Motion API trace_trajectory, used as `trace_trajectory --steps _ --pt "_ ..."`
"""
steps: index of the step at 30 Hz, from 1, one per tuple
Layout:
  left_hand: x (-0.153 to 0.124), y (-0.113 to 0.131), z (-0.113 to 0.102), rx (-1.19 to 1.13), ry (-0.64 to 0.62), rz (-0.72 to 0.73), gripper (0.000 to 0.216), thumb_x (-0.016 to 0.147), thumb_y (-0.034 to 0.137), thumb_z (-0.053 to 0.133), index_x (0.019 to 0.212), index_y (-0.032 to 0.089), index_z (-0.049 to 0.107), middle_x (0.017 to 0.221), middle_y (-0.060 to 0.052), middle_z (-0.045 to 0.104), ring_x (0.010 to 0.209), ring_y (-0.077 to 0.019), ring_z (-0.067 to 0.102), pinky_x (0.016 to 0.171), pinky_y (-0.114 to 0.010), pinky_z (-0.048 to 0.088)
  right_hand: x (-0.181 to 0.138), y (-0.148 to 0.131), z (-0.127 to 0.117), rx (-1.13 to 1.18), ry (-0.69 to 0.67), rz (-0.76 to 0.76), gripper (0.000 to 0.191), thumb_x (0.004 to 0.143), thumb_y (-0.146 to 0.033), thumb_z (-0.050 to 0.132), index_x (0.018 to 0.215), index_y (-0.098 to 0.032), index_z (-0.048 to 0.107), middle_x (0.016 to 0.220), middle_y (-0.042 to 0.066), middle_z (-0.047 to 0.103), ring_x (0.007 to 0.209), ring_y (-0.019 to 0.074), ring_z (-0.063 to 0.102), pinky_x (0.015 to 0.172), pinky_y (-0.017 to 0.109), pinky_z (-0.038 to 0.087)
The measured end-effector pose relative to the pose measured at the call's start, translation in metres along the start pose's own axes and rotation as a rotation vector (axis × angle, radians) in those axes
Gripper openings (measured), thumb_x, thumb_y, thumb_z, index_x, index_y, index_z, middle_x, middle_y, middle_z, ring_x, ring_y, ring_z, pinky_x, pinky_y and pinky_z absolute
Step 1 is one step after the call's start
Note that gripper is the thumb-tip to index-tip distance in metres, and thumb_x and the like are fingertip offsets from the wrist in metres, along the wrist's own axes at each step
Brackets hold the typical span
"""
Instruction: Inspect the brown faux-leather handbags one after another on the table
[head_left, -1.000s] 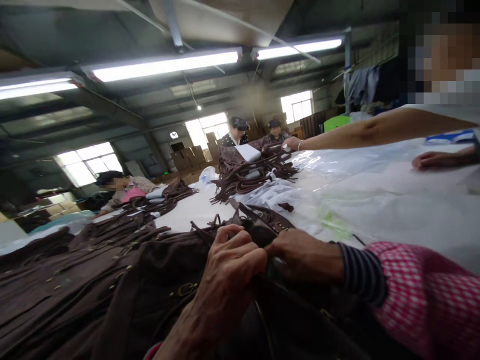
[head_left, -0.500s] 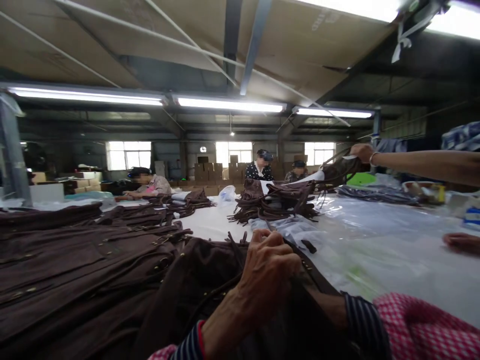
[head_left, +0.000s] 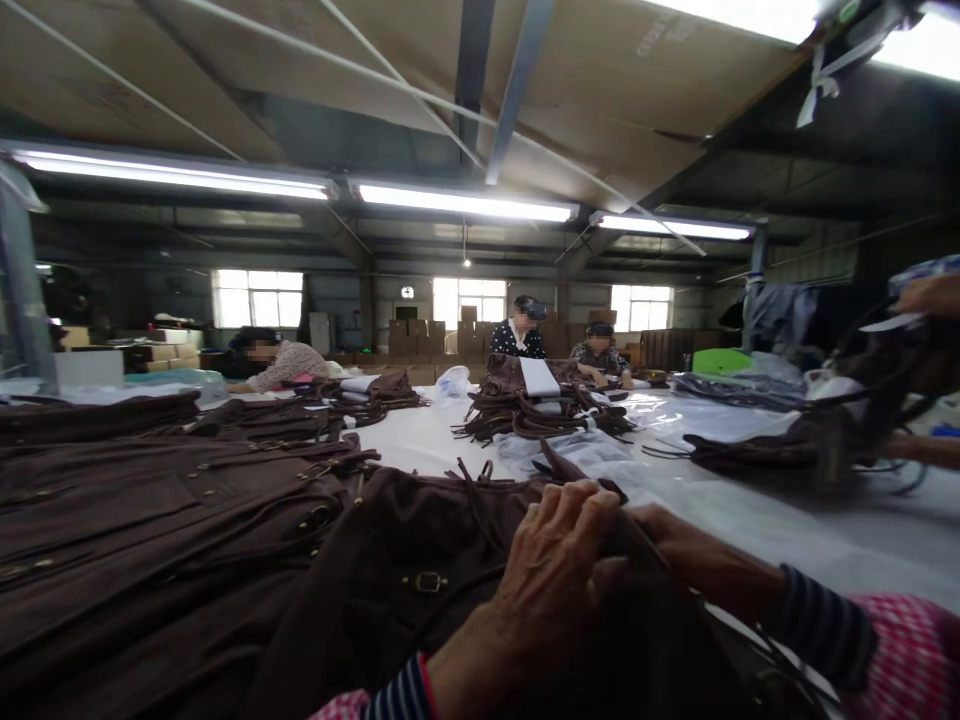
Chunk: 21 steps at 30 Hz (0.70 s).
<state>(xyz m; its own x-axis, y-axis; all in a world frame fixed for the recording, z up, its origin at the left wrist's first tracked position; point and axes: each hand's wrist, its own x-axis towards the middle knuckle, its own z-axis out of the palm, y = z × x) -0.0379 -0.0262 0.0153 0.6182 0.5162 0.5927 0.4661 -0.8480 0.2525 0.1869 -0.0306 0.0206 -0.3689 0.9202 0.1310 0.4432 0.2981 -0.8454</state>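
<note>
A dark brown cloth apron point(head_left: 427, 530) with straps, brass rivets and a small buckle lies in front of me. My left hand point(head_left: 551, 570) is closed over its raised upper edge, knuckles up. On the far side of that edge, my right hand point(head_left: 679, 545) holds the same cloth; its fingertips are hidden by the fabric. Other brown aprons point(head_left: 150, 510) are spread in a layered pile at the left, with loose straps and metal fittings showing.
Ahead stands a stack of folded brown aprons point(head_left: 540, 400) with white paper. Clear plastic bags point(head_left: 600, 455) lie beside it. At right, a co-worker's hand point(head_left: 930, 295) holds another brown apron point(head_left: 795, 440) over the white table point(head_left: 750, 520). Other people work across the table.
My left hand has shifted right and down a little. My right hand has come into view farther right. The co-worker's apron has been drawn from the stack toward the right.
</note>
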Motion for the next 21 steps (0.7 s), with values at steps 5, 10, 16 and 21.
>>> trace_trajectory --steps 5,10,16,21 --pt "-0.012 -0.019 0.036 0.077 -0.380 0.009 0.054 0.100 0.058 0.045 0.149 0.035 0.043 0.161 -0.006 0.039 0.143 -0.0333 0.039 0.113 -0.059 0.035 0.005 0.039 -0.014 0.098 0.421 0.239 0.024 0.082 -0.036 0.062 0.095 -0.016 0.067 0.082 0.004 0.068 0.066 0.0165 0.060 0.048 0.025 0.037" --pt "-0.004 -0.015 0.028 0.109 -0.401 -0.033 0.048 0.102 0.051 0.047 0.148 0.038 0.045 0.160 -0.002 0.041 0.140 -0.0278 0.045 0.112 -0.051 0.038 0.008 0.049 0.027 -0.172 0.381 -0.094 0.017 0.091 -0.028 0.053 0.092 -0.019 0.067 0.092 0.005 0.068 0.088 0.0213 0.062 0.079 0.036 0.049" --pt "-0.004 -0.012 0.026 0.071 -0.358 -0.136 0.041 0.101 0.041 0.053 0.142 0.034 0.054 0.152 -0.001 0.051 0.134 -0.0217 0.049 0.109 -0.040 0.042 0.013 0.051 0.053 -0.290 0.453 -0.181 0.019 0.098 -0.023 0.040 0.100 -0.021 0.060 0.102 0.007 0.062 0.095 0.0218 0.060 0.088 0.039 0.047" --pt "0.013 -0.019 0.018 -0.047 -0.353 -0.229 0.034 0.099 0.046 0.054 0.127 0.030 0.065 0.132 -0.003 0.065 0.121 -0.0218 0.057 0.102 -0.036 0.044 0.025 0.078 0.034 -0.092 0.550 0.109 0.028 0.089 -0.030 0.057 0.114 -0.018 0.057 0.107 0.008 0.066 0.094 0.0231 0.063 0.087 0.040 0.048"
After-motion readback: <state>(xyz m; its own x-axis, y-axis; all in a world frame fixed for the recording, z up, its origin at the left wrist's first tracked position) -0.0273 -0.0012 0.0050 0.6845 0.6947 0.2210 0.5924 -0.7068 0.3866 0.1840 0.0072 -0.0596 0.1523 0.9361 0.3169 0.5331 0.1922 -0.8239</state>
